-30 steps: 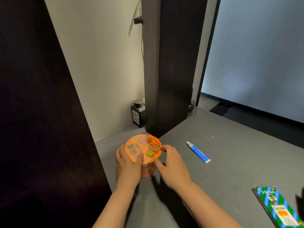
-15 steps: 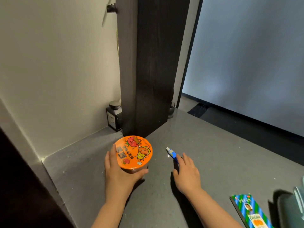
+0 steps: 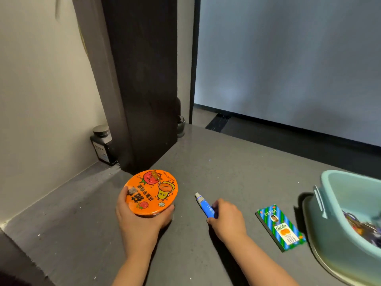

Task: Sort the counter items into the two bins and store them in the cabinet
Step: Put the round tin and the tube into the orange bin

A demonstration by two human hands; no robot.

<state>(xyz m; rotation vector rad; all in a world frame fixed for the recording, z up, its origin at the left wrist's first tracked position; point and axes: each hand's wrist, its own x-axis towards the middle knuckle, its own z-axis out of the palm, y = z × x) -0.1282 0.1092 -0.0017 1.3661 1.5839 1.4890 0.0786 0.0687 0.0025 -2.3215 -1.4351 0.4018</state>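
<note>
My left hand grips an orange instant noodle cup from below and the side, just above the grey counter. To its right, my right hand has its fingers curled round the lower end of a small blue and white tube that lies on the counter. A green and blue striped flat box lies further right. At the right edge stands a light blue bin with several colourful items inside.
A dark upright panel stands on the counter behind the cup. A black jar sits in the corner by the pale wall, and a small dark glass pot stands behind the panel. A second rim shows under the blue bin.
My right hand left the noodle cup, moved right and closed on the tube. My left hand keeps hold of the cup. The view swung right, bringing the blue bin into sight.
</note>
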